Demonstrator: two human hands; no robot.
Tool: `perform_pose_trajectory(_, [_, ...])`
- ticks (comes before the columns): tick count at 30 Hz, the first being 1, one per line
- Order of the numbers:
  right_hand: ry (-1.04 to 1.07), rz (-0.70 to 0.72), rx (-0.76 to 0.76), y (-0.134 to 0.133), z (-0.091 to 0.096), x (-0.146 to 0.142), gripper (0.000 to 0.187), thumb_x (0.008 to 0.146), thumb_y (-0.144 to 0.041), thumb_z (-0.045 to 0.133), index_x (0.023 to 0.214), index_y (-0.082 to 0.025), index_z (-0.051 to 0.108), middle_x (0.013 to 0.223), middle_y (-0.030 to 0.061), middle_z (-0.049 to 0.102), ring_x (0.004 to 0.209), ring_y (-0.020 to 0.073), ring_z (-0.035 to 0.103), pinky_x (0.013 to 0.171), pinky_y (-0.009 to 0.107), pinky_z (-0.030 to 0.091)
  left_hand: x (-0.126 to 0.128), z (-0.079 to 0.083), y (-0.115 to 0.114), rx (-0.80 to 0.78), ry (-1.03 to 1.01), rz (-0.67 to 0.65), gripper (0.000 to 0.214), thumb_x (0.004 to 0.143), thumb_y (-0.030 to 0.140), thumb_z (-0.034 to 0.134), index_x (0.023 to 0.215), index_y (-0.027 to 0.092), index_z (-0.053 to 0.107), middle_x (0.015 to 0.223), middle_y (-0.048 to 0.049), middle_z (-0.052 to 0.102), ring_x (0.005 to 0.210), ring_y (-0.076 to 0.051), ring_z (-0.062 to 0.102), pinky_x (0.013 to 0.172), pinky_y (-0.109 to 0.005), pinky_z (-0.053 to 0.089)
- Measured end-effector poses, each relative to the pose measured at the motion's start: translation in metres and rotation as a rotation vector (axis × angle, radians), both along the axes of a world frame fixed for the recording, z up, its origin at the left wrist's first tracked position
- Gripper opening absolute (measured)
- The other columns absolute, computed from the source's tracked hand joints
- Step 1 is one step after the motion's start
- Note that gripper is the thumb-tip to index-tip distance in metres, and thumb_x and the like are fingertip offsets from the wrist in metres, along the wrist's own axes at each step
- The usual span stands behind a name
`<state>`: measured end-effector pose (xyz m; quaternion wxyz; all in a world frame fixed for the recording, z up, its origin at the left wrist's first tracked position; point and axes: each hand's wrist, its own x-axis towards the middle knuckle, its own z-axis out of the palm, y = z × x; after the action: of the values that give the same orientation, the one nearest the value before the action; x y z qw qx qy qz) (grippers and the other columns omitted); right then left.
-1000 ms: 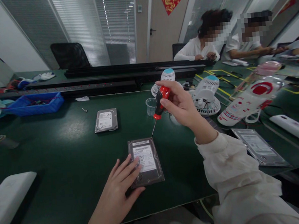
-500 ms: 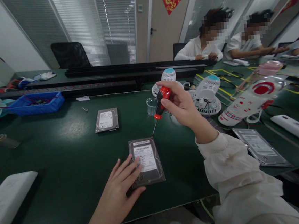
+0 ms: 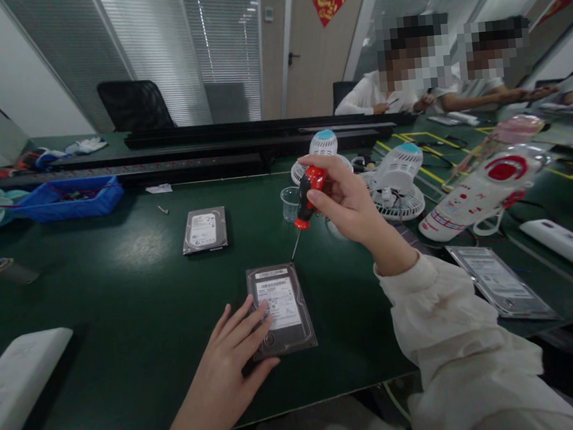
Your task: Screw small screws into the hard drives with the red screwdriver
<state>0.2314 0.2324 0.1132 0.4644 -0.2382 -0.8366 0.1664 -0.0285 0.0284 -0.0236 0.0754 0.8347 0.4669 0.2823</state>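
A hard disk drive (image 3: 294, 335) with a white label lies flat in front of me. My left hand (image 3: 235, 350) rests on its left side, fingers stretched over the label and thumb at the near edge. My right hand (image 3: 342, 193) is closed round the red and black handle of a screwdriver (image 3: 305, 203). The thin shaft slants down to the drive's far right corner, where the tip touches or nearly touches; any screw there is too small to make out. Beyond it, a second hard disk drive (image 3: 203, 230) lies to the left.
A clear plastic cup (image 3: 290, 204) and white fans (image 3: 396, 178) stand behind my right hand. To the right are a bottle (image 3: 459, 210) and another drive (image 3: 500, 283). A blue tray (image 3: 71, 197) sits at the far left. Other people (image 3: 376, 97) sit across the table.
My hands, the screwdriver and the drive look almost unmoved. Across the table, one person's hands have moved apart.
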Motion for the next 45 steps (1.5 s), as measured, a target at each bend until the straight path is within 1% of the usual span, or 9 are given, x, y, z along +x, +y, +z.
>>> perform_pose_trajectory(8, [-0.187,-0.168,0.152,-0.008,0.016,0.004,0.034,0.101,-0.053,0.066,0.119,-0.025,0.062,0.086,0.0016,0.066,0.065,0.0176,0.056,0.065,0.037,0.050,0.000,-0.001,-0.001,-0.029,-0.012,0.005,0.061,0.099,0.021,0.072,0.157,0.029,0.056,0.163,-0.0101,0.060,0.156,-0.036,0.050,0.122,-0.073,0.044])
perform_pose_trajectory(12, [-0.150,-0.097,0.092,-0.012,0.017,0.003,0.032,0.110,-0.041,0.044,0.133,-0.024,0.059,0.113,0.0092,0.074,0.094,0.0248,0.070,0.083,0.042,0.056,0.000,-0.002,-0.001,-0.030,-0.024,0.011,0.062,0.100,0.022,0.072,0.159,0.031,0.055,0.163,-0.0094,0.060,0.157,-0.036,0.049,0.124,-0.073,0.043])
perform_pose_trajectory(14, [-0.072,-0.035,0.042,-0.010,0.016,0.002,0.030,0.108,-0.041,0.050,0.130,-0.024,0.061,0.120,0.0090,0.074,0.103,0.0253,0.071,0.083,0.040,0.058,0.000,-0.002,-0.001,-0.029,-0.024,0.010,0.063,0.099,0.021,0.072,0.159,0.032,0.055,0.163,-0.0094,0.060,0.157,-0.036,0.049,0.123,-0.073,0.043])
perform_pose_trajectory(19, [0.005,-0.176,0.045,-0.003,0.011,-0.001,0.028,0.094,-0.046,0.075,0.096,-0.027,0.056,0.079,-0.0019,0.058,0.066,0.0165,0.053,0.063,0.035,0.052,0.000,-0.001,0.000,-0.011,-0.026,-0.006,0.060,0.099,0.021,0.072,0.156,0.029,0.057,0.161,-0.0109,0.061,0.155,-0.036,0.051,0.122,-0.073,0.045])
perform_pose_trajectory(24, [0.061,-0.113,0.034,0.004,0.002,-0.008,0.027,0.102,-0.042,0.064,0.123,-0.029,0.054,0.098,0.0021,0.067,0.085,0.0221,0.064,0.082,0.043,0.058,0.000,-0.003,0.000,-0.010,-0.043,0.001,0.058,0.098,0.021,0.073,0.154,0.029,0.060,0.160,-0.0108,0.063,0.155,-0.035,0.052,0.123,-0.070,0.045])
perform_pose_trajectory(29, [-0.130,-0.114,0.105,0.004,0.007,-0.004,0.040,0.102,-0.055,0.064,0.130,-0.026,0.063,0.096,0.0024,0.068,0.076,0.0198,0.061,0.079,0.041,0.056,0.000,-0.003,0.000,-0.004,-0.063,-0.006,0.058,0.098,0.021,0.073,0.154,0.030,0.060,0.159,-0.0102,0.064,0.154,-0.035,0.053,0.122,-0.071,0.046])
perform_pose_trajectory(34, [-0.172,0.032,-0.010,-0.001,0.018,0.007,0.050,0.108,-0.044,0.048,0.156,-0.030,0.050,0.126,0.0071,0.073,0.078,0.0188,0.064,0.077,0.039,0.056,0.000,-0.002,0.000,-0.009,-0.059,-0.005,0.060,0.099,0.021,0.073,0.156,0.031,0.059,0.160,-0.0094,0.062,0.155,-0.035,0.052,0.122,-0.071,0.046])
perform_pose_trajectory(40, [-0.202,-0.273,0.166,-0.001,0.020,0.010,0.034,0.092,-0.054,0.075,0.101,-0.022,0.069,0.083,0.0019,0.069,0.066,0.0180,0.056,0.070,0.037,0.049,0.001,-0.001,0.001,-0.009,-0.036,-0.003,0.061,0.099,0.021,0.073,0.157,0.029,0.056,0.161,-0.0099,0.061,0.155,-0.036,0.052,0.121,-0.072,0.047])
perform_pose_trajectory(45, [-0.129,0.033,0.004,0.001,0.015,0.008,0.045,0.105,-0.042,0.050,0.146,-0.024,0.055,0.139,0.0123,0.071,0.115,0.0287,0.071,0.102,0.050,0.055,0.000,0.000,0.000,0.001,-0.024,-0.003,0.061,0.099,0.022,0.072,0.157,0.029,0.055,0.161,-0.0104,0.061,0.154,-0.037,0.052,0.120,-0.072,0.048])
